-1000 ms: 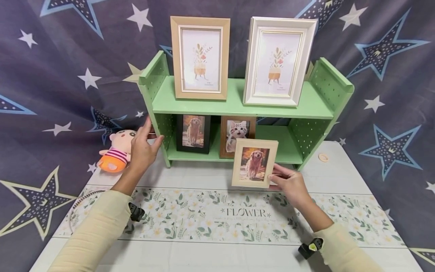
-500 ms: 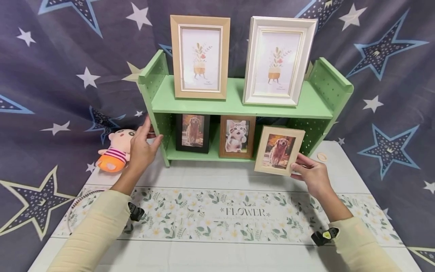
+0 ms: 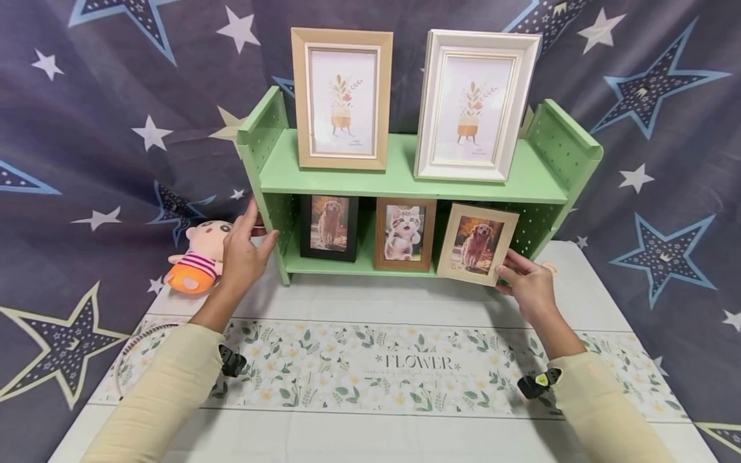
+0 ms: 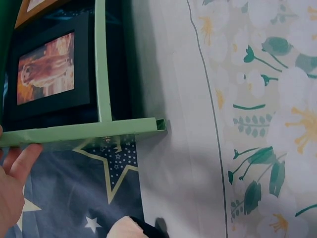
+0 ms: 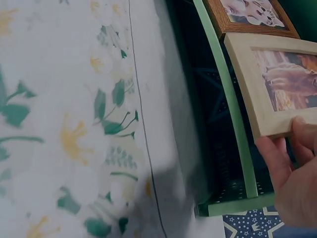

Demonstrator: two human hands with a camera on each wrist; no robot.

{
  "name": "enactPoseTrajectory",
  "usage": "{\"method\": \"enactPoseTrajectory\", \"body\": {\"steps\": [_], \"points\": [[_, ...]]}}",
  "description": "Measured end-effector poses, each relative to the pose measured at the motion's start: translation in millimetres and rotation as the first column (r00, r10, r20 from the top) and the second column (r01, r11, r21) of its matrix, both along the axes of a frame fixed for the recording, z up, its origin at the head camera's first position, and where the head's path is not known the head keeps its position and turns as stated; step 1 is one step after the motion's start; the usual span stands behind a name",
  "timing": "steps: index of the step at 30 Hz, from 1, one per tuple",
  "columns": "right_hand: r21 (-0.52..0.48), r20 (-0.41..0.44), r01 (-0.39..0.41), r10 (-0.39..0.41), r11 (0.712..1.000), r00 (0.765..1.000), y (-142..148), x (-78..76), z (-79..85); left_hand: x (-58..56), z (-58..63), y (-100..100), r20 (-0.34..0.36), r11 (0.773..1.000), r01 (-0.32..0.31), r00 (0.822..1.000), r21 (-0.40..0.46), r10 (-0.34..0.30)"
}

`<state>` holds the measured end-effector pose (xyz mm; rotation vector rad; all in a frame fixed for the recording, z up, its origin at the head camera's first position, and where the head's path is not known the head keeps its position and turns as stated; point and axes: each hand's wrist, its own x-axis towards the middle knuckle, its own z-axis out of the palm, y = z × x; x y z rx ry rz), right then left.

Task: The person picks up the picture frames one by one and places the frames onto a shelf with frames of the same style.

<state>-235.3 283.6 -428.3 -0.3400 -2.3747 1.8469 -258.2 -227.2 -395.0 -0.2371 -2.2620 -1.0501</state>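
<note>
In the head view my right hand [image 3: 532, 287] pinches the lower right edge of a pale wood picture frame [image 3: 447, 257] with a dog photo. This frame leans slightly, at the front of the green shelf's lower tier [image 3: 324, 267]. From the right wrist, the pale picture frame [image 5: 250, 99] overlaps the shelf's front rail, with thumb and fingers at its corner. My left hand [image 3: 247, 251] rests against the outer side of the shelf's left panel, fingers extended. A brown picture frame with a kitten [image 3: 378, 241] and a black picture frame with a dog [image 3: 305, 238] stand alongside on that tier.
Two larger picture frames, one tan [image 3: 382, 103] and one white [image 3: 422, 116], stand on the upper tier. A plush doll [image 3: 193, 273] sits left of the shelf. A floral runner [image 3: 347, 366] crosses the white table. A small beige ring lies behind my right hand.
My right hand has carried the pale picture frame rightward, then back toward the shelf's lower tier, uncovering the kitten picture. My left hand has stayed at the left panel.
</note>
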Motion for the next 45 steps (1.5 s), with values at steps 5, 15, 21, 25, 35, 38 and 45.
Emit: {"method": "enactPoseTrajectory", "body": {"steps": [5, 15, 21, 25, 35, 38, 45], "points": [[0.031, 0.019, 0.049, -0.050, 0.998, 0.999, -5.1, -7.7, 0.7, 0.2, -0.9, 0.9, 0.011, 1.000, 0.007, 1.000, 0.005, -0.007], [0.136, -0.009, 0.106, -0.106, 0.985, 0.994, -11.0, -15.2, 2.0, 0.8, -0.8, 2.4, 0.012, 1.000, 0.008, 1.000, 0.004, -0.008], [0.170, -0.024, 0.166, -0.164, 0.971, 0.986, -14.8, -17.6, -0.5, -0.2, -1.2, 2.9, 0.016, 1.000, 0.011, 1.000, 0.005, -0.011], [0.165, -0.034, 0.198, -0.195, 0.966, 0.980, -17.7, -21.2, -1.3, -0.3, -1.5, 1.9, 0.015, 1.000, 0.008, 1.000, 0.003, -0.008], [0.275, -0.088, 0.237, -0.221, 0.932, 0.971, -26.7, -31.5, -2.7, 0.3, -2.8, -1.5, 0.002, 1.000, 0.001, 1.000, 0.003, -0.001], [0.304, -0.098, 0.250, -0.231, 0.919, 0.968, -28.6, -32.9, -1.7, -0.6, -3.0, -2.1, 0.004, 1.000, 0.003, 1.000, 0.003, -0.003], [0.333, -0.090, 0.238, -0.220, 0.913, 0.971, -28.2, -28.3, -1.9, -0.8, -4.4, -2.7, 0.030, 1.000, 0.000, 1.000, -0.014, 0.000]]}}
